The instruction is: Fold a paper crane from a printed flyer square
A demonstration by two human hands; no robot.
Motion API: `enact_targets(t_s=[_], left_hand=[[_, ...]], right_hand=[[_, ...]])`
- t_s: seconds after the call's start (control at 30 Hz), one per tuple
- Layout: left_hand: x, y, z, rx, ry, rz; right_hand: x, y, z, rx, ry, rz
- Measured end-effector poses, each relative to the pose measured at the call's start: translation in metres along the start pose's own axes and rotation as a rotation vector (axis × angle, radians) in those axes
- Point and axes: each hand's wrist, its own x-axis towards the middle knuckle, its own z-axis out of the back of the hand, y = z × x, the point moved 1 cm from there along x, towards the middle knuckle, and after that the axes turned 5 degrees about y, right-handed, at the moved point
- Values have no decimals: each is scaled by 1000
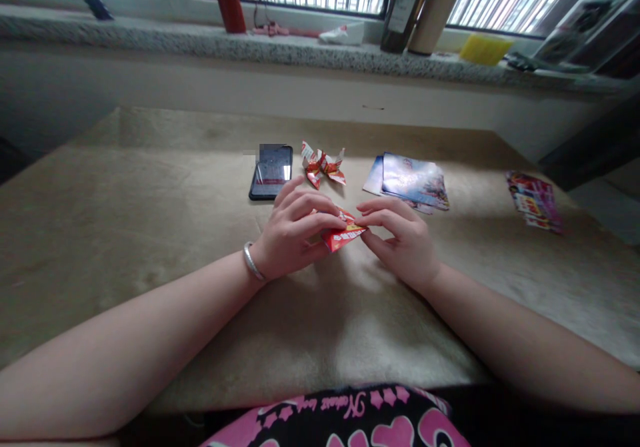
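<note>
Between my two hands is a small folded piece of red printed paper (345,237), its visible part coming to a point on the right. My left hand (300,227), with a silver bangle at the wrist, grips its left side, the thumb partly hidden under it. With thumb and fingertips, my right hand (400,234) pinches the pointed right end. Just beyond my hands lies a red and white folded paper figure (324,166) with several pointed flaps. A dark phone (273,174) rests left of that figure, close to my left fingers.
Glossy printed sheets (415,177) are stacked beyond my right hand. More colourful printed papers (534,202) lie near the table's right edge. Behind the table (125,234), a stone windowsill (175,42) carries a red bottle (231,8), a dark bottle (404,14) and a yellow object (485,48).
</note>
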Motion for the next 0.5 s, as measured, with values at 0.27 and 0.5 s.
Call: enact_targets(t_s=[0.27, 0.5], left_hand=[[1, 3, 0, 28, -15, 62], [1, -1, 1, 107, 2, 21]], right_hand=[[0, 3, 3, -69, -32, 76], [0, 6, 2, -164, 33, 101]])
